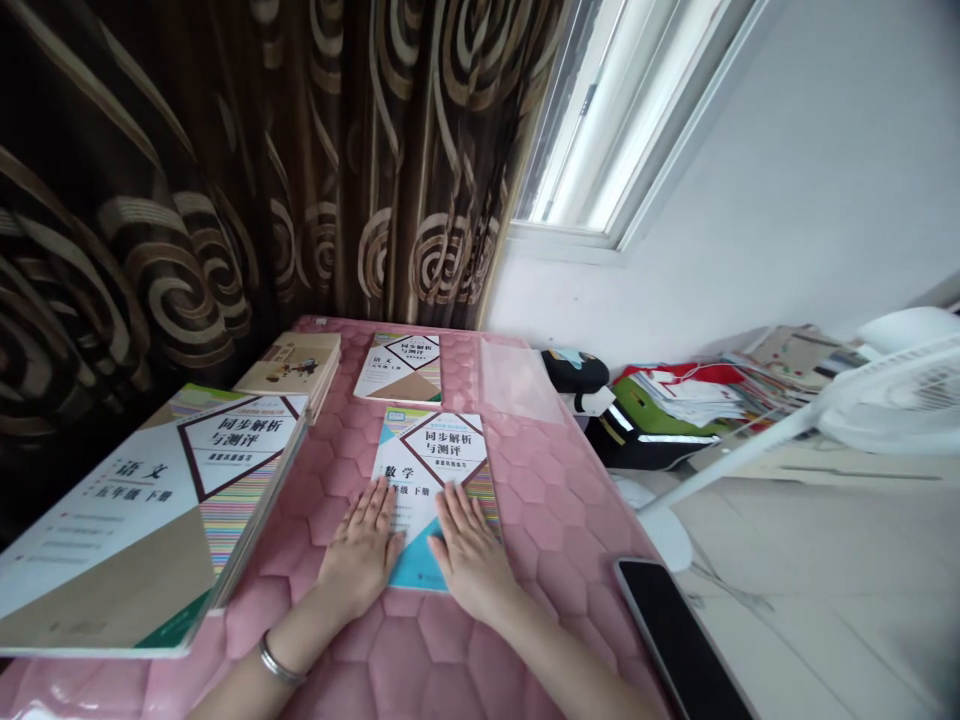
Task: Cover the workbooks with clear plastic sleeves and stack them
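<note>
A workbook (442, 450) with a white, blue and striped cover lies closed on the pink quilted tabletop (420, 650). My left hand (360, 555) rests flat along its left edge, fingers stretched forward. On the lower right of the cover lies my right hand (472, 550), also flat, with its fingers slightly apart. Both hands cover part of the workbook's print and sides. Just behind it is a second, similar workbook (397, 370) with a tan corner. Neither hand grasps anything. A silver bangle (279, 662) circles my left wrist.
Stacked workbooks (142, 530) stand at the left, with smaller tan books (294, 362) behind. A phone (679, 640) lies at the right table edge, and a clear plastic sheet (517, 380) at the back right. Beyond are a white fan (892, 390), piled papers (690, 400) and a curtain (300, 150).
</note>
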The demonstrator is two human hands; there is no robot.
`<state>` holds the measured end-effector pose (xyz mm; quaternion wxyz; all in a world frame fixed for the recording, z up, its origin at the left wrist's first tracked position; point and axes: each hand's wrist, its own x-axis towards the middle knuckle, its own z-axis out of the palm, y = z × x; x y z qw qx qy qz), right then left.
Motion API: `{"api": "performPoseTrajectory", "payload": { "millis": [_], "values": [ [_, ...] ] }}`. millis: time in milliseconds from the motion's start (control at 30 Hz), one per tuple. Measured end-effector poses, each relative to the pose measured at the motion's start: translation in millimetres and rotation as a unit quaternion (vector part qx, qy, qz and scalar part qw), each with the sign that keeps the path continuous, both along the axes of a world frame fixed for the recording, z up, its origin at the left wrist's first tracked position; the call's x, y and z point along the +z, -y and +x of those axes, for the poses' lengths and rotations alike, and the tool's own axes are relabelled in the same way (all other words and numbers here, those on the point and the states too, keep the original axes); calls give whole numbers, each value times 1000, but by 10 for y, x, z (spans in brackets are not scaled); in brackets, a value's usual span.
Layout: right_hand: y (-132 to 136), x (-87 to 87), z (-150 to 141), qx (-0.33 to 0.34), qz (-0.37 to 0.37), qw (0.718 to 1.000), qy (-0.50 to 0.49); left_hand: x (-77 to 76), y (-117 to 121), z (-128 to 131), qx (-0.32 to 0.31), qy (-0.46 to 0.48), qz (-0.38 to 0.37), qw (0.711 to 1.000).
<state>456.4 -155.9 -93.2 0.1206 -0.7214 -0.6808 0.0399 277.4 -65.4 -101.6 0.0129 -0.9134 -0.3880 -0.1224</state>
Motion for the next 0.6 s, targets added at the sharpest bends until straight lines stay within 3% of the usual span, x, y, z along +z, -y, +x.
{"api": "performPoseTrajectory", "payload": {
  "millis": [133,267,400,600],
  "values": [
    [74,22,400,-107,-3,994,-28,-23,-3,1,-1,5,7,1000],
    [-158,163,724,-237,17,959,-156,-49,-16,0,-1,13,14,1000],
    [-422,300,959,-258,-36,919,-297,1,-19,-4,-3,6,-3,1000],
    [-538,317,1089,-251,-65,912,-317,172,29,28,20,-17,-81,996]
  ]
}}
